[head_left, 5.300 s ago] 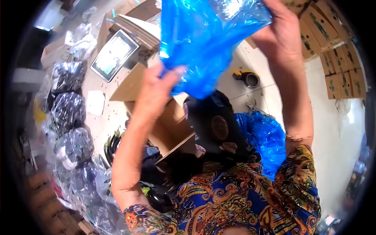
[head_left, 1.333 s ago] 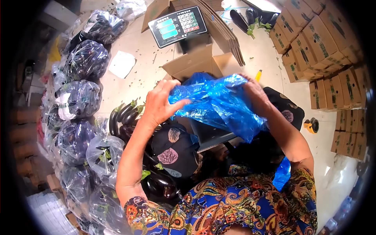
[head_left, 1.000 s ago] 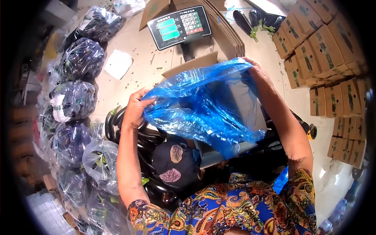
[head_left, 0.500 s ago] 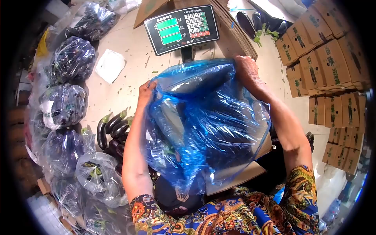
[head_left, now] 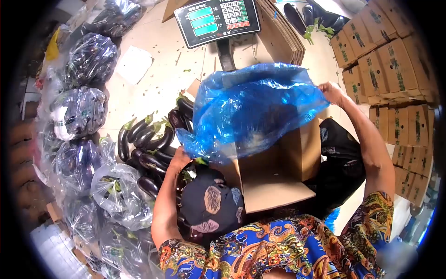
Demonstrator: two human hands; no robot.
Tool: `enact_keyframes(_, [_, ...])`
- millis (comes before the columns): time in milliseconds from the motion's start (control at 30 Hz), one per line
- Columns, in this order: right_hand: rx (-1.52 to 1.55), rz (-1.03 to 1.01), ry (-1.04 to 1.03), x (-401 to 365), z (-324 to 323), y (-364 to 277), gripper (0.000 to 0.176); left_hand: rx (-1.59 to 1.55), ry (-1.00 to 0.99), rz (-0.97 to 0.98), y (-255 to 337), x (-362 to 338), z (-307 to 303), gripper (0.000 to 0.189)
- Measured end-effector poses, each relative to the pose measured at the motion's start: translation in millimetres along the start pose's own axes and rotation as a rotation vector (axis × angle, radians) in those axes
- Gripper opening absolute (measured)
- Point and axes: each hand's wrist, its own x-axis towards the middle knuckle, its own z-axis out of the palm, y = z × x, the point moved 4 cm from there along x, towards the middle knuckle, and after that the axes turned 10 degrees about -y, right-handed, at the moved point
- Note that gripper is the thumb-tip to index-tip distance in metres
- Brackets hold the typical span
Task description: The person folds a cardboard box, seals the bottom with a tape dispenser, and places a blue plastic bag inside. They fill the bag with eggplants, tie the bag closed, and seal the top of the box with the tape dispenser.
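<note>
A translucent blue plastic bag (head_left: 260,109) is stretched out between my two hands, over the far part of an open cardboard box (head_left: 278,197). My left hand (head_left: 182,158) is closed on the bag's near left corner, low beside my knee. On the other side, my right hand (head_left: 332,94) grips the bag's right edge, higher and farther out. The near flap of the box lies folded outward, and part of its inside shows below the bag. Loose eggplants (head_left: 151,160) lie on the floor just left of my left hand.
A digital scale (head_left: 218,21) stands beyond the bag, with flattened cardboard (head_left: 281,35) beside it. Clear bags of eggplants (head_left: 76,111) line the left. Stacked cartons (head_left: 388,69) stand on the right. More eggplants (head_left: 311,21) lie at the far right, and a white sheet (head_left: 134,64) is on the floor.
My hands have moved apart, the left nearer to me and the right outward. The bag has spread wide and shifted away from my body, uncovering the box's inside and more eggplants.
</note>
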Motion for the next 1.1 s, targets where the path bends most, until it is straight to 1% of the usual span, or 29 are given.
enact_keyframes(33, [-0.094,-0.033,0.006,-7,5,6,0.008,-0.093,-0.083,0.034,12,-14,-7,0.028])
enact_keyframes(67, [-0.145,-0.008,-0.042,-13,6,14,0.008,-0.318,-0.325,0.070,28,-26,-13,0.027])
enact_keyframes(133, [-0.253,0.041,-0.131,-23,5,32,0.008,-0.498,-0.203,0.012,43,-51,-20,0.029])
enact_keyframes(167, [-0.143,0.128,-0.123,-46,-3,13,0.017,-0.487,-0.062,0.001,48,-60,-26,0.033])
enact_keyframes(200, [-0.089,0.142,-0.084,-53,-9,22,0.025,-0.431,-0.011,0.063,53,-67,-31,0.039])
enact_keyframes(267, [-0.158,0.008,0.059,-67,-21,46,0.026,-0.606,0.118,0.211,68,-81,-38,0.047])
enact_keyframes(300, [-0.329,0.054,0.111,-79,-25,36,0.027,-0.643,0.137,0.262,76,-89,-43,0.051])
enact_keyframes(333, [-0.499,0.098,0.162,-99,-33,14,0.028,-0.621,0.151,0.271,94,-97,-44,0.056])
enact_keyframes(367, [-0.596,0.115,0.247,-116,-35,-13,0.022,-0.526,0.156,0.283,104,-98,-40,0.060])
enact_keyframes(400, [-0.622,-0.030,0.365,-130,-32,-42,0.020,-0.430,0.157,0.295,110,-98,-39,0.064])
enact_keyframes(433, [-0.642,-0.173,0.483,-144,-28,-72,0.018,-0.370,0.140,0.322,99,-87,-36,0.072])
enact_keyframes(467, [-0.559,-0.274,0.472,-156,-17,-110,0.016,-0.360,0.146,0.318,91,-78,-32,0.080])
enact_keyframes(500, [-0.294,-0.387,0.361,-163,0,-141,0.017,-0.218,0.267,0.376,99,-79,-28,0.083])
enact_keyframes(533, [-0.348,-0.479,0.282,-169,20,-168,0.025,-0.074,0.386,0.435,109,-80,-20,0.087])
enact_keyframes(567, [-0.396,-0.575,0.197,-175,40,-195,0.034,0.052,0.477,0.466,134,-91,-14,0.098])
enact_keyframes(600, [-0.434,-0.670,0.109,-182,61,-221,0.043,0.222,0.576,0.587,152,-97,-12,0.098])
enact_keyframes(633, [-0.513,-0.819,0.165,-180,81,-235,0.056,0.393,0.675,0.707,169,-100,-11,0.098])
enact_keyframes(667, [-0.522,-0.854,0.158,-176,96,-248,0.059,0.566,0.776,0.825,185,-104,-9,0.099])
enact_keyframes(700, [-0.536,-0.888,0.206,-167,110,-256,0.065,0.639,0.694,0.759,195,-101,-9,0.091])
enact_keyframes(733, [-0.567,-0.924,0.241,-155,120,-261,0.072,0.701,0.621,0.846,201,-100,-6,0.065])
enact_keyframes(800, [-0.609,-0.792,0.101,-134,137,-267,0.080,0.907,0.446,0.922,192,-80,-11,0.035])
enact_keyframes(900, [-0.577,-0.799,0.203,-116,156,-261,0.058,0.219,0.174,0.614,194,-87,-17,0.013])
enact_keyframes(933, [-0.548,-0.784,0.187,-112,156,-259,0.048,0.195,0.191,0.724,209,-104,-19,0.012])
enact_keyframes(1000, [-0.488,-0.760,0.154,-103,154,-257,0.028,0.265,0.102,0.680,235,-136,-19,0.013])
enact_keyframes(1033, [-0.379,-0.823,0.211,-108,146,-259,0.014,0.275,0.096,0.772,244,-148,-17,0.015])
enact_keyframes(1067, [-0.410,-0.783,0.129,-112,140,-257,0.019,0.377,0.083,0.722,249,-159,-18,0.018])
enact_keyframes(1100, [-0.387,-0.780,0.035,-126,130,-257,0.016,0.426,0.060,0.752,250,-167,-20,0.019])
